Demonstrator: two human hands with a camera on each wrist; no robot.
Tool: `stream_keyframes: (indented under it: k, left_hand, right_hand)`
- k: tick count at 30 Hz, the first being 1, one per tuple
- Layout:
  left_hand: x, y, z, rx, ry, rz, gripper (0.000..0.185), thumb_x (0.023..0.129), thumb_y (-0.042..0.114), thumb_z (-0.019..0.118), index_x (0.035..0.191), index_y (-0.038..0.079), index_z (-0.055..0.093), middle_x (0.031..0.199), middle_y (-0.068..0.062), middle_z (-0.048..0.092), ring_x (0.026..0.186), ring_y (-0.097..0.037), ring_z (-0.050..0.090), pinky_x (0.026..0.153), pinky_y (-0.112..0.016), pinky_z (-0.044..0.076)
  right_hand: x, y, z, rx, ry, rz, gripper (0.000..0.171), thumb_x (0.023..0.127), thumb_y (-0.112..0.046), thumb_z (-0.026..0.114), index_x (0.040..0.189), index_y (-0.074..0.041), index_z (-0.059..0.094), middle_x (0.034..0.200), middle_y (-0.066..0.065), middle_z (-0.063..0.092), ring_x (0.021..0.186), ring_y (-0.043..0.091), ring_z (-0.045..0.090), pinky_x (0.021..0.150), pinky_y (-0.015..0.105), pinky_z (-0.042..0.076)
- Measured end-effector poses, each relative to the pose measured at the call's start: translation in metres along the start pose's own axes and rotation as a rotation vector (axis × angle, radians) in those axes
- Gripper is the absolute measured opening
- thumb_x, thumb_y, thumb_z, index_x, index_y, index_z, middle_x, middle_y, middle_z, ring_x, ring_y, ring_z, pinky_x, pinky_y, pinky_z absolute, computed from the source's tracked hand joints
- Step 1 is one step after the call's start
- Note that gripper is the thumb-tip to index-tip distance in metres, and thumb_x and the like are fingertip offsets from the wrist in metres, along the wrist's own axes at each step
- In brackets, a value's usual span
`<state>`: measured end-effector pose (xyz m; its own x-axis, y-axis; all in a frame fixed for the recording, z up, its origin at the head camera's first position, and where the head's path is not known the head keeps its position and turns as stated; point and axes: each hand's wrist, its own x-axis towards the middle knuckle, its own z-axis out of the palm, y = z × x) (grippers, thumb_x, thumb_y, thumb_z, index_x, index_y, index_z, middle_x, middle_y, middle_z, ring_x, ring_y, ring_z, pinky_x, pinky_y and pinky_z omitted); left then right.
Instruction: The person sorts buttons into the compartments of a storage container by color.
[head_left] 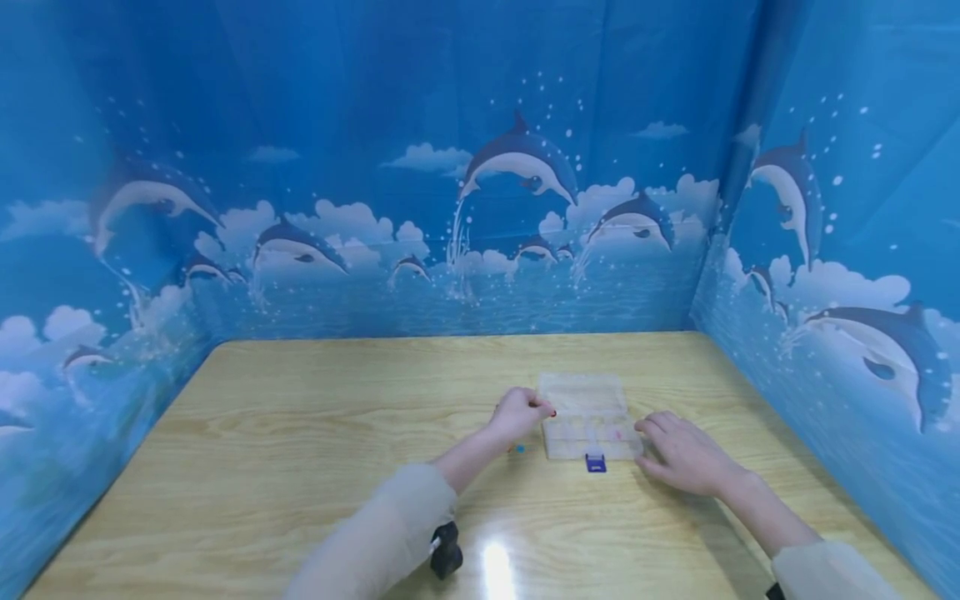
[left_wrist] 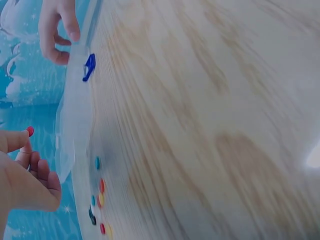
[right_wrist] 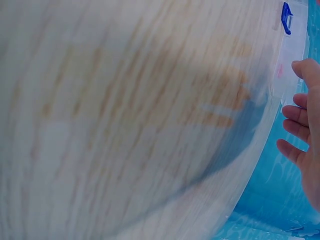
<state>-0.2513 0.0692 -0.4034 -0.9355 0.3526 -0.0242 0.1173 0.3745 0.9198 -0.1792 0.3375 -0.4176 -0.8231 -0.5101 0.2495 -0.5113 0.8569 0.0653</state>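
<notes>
Sitting right of centre on the wooden table (head_left: 300,433), the clear compartment box (head_left: 588,417) lies open, its lid folded back on the far side and its blue latch (head_left: 596,463) at the near edge. The left hand (head_left: 520,412) hovers at the box's left edge, fingers curled, pinching a small red bead (left_wrist: 30,131) between thumb and fingertip. A scatter of coloured beads (left_wrist: 100,200) lies on the table just left of the box. The right hand (head_left: 686,454) rests at the box's right edge, fingers loosely extended and holding nothing, fingertips touching its side.
</notes>
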Motion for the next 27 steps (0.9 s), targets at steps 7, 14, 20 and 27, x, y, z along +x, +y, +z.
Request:
stream_keyframes:
  k: [7,14,20,27]
  left_hand:
    - [0.001,0.008,0.015,0.048,-0.043,0.024,0.007,0.086,0.008,0.063,0.081,0.005,0.069,0.079,0.001,0.062,0.071,-0.009,0.053,0.060,-0.021,0.045]
    - [0.002,0.012,0.027,0.036,-0.083,0.047,0.008,0.087,0.007,0.061,0.083,0.005,0.069,0.080,0.002,0.062,0.068,-0.008,0.052,0.058,-0.020,0.044]
    - [0.004,0.017,0.038,-0.007,-0.070,0.047,0.008,0.086,0.006,0.063,0.082,0.005,0.069,0.077,0.003,0.061,0.066,-0.007,0.051,0.058,-0.020,0.044]
    - [0.004,0.022,0.052,-0.035,-0.063,0.040,0.008,0.086,0.005,0.063,0.080,0.005,0.068,0.073,0.003,0.058,0.062,-0.008,0.049,0.056,-0.021,0.043]
  right_hand:
    - [0.000,0.000,0.001,0.001,-0.010,0.004,0.044,0.081,-0.028,0.068,0.110,0.004,0.057,0.104,0.015,0.058,0.098,0.030,0.054,0.083,0.046,0.046]
    - [0.000,0.000,0.000,0.008,-0.023,0.011,0.045,0.081,-0.028,0.067,0.110,0.005,0.057,0.105,0.016,0.058,0.099,0.031,0.054,0.085,0.047,0.045]
    - [0.001,-0.001,0.000,0.002,-0.027,0.018,0.045,0.081,-0.028,0.068,0.110,0.005,0.057,0.104,0.016,0.058,0.099,0.031,0.054,0.084,0.047,0.045]
    - [0.000,-0.001,-0.001,-0.002,-0.012,0.005,0.045,0.081,-0.027,0.068,0.109,0.005,0.057,0.103,0.016,0.058,0.097,0.031,0.054,0.083,0.046,0.046]
